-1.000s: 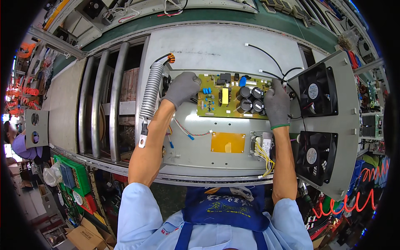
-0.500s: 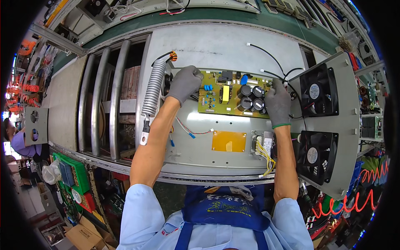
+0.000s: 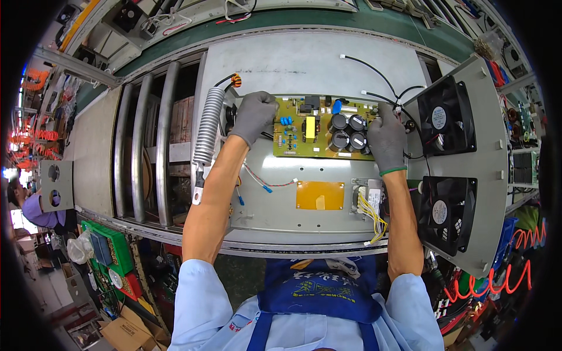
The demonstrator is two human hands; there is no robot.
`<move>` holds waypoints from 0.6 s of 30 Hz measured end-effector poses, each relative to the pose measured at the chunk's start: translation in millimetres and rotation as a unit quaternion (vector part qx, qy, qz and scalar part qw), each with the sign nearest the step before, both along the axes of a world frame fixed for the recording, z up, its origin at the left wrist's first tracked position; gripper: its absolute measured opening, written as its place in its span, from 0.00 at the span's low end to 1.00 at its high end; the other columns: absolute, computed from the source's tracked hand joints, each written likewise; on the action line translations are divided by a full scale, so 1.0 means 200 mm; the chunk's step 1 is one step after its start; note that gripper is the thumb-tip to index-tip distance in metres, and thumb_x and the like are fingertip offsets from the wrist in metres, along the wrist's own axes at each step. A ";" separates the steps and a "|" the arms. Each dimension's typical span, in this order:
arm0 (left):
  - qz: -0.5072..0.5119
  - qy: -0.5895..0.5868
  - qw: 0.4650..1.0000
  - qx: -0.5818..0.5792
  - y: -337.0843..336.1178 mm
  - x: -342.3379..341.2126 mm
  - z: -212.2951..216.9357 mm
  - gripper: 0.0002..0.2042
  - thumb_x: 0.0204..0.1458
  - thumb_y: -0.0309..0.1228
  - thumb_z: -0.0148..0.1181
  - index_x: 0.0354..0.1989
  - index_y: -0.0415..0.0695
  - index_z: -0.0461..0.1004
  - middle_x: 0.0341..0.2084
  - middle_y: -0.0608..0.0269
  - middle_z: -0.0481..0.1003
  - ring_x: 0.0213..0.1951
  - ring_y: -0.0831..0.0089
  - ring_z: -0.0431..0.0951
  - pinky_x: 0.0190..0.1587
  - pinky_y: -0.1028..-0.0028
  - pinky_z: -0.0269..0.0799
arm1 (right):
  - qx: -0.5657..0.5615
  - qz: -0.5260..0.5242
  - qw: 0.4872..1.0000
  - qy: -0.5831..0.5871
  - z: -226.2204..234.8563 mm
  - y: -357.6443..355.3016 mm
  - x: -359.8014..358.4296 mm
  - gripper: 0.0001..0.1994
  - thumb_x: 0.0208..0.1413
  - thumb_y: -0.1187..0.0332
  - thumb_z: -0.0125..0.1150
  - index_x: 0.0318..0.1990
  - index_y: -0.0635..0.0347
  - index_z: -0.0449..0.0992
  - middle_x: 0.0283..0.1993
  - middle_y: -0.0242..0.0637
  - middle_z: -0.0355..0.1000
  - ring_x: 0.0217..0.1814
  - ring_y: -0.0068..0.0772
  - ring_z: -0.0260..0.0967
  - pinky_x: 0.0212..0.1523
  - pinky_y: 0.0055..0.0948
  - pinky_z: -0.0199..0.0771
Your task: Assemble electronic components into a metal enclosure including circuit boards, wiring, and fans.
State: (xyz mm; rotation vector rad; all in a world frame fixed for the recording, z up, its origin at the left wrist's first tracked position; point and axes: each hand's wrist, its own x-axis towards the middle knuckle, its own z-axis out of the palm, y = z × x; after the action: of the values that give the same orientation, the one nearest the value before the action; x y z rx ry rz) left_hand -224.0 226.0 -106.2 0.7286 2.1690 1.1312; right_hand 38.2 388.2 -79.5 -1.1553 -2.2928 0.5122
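Two ends of the yellow-green rectangular circuit board (image 3: 324, 133) sit in gripping fingers (image 3: 269, 105): left end, my grey-gloved left hand (image 3: 254, 119); right end, my grey-gloved right hand (image 3: 386, 139).

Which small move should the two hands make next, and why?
Perhaps nudge the circuit board gently to check its seating: the left hand and right hand are at its opposite ends, and its underside is hidden.
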 end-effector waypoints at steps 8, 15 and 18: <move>0.002 -0.128 0.992 -0.021 0.02 -0.02 0.06 0.04 0.58 0.25 0.60 0.34 0.38 0.73 0.21 0.67 0.70 0.20 0.78 0.70 0.23 0.76 0.66 | -0.060 -0.025 0.997 -0.041 0.04 -0.01 0.01 0.19 0.53 0.73 0.50 0.53 0.62 0.76 0.42 0.61 0.76 0.47 0.60 0.76 0.49 0.52 0.75; -0.124 -0.028 0.989 -0.081 0.03 -0.19 -0.09 0.06 0.56 0.26 0.59 0.32 0.36 0.75 0.17 0.63 0.72 0.16 0.76 0.70 0.18 0.76 0.64 | 0.070 0.015 0.995 -0.062 0.21 -0.07 -0.09 0.17 0.55 0.66 0.55 0.52 0.57 0.79 0.46 0.49 0.79 0.54 0.53 0.74 0.56 0.47 0.74; -0.041 -0.118 0.988 -0.091 0.06 -0.04 0.15 0.07 0.57 0.28 0.58 0.32 0.36 0.76 0.19 0.63 0.73 0.18 0.76 0.71 0.19 0.76 0.66 | 0.070 0.124 0.990 0.024 0.31 -0.16 -0.32 0.15 0.54 0.63 0.58 0.47 0.55 0.82 0.46 0.44 0.80 0.55 0.51 0.73 0.56 0.44 0.73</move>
State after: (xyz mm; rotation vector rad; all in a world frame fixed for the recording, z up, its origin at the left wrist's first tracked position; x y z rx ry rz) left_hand -231.8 238.9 -76.2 0.5677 1.9923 0.9127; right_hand -26.8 356.3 -17.8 -0.7880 -2.4016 0.4555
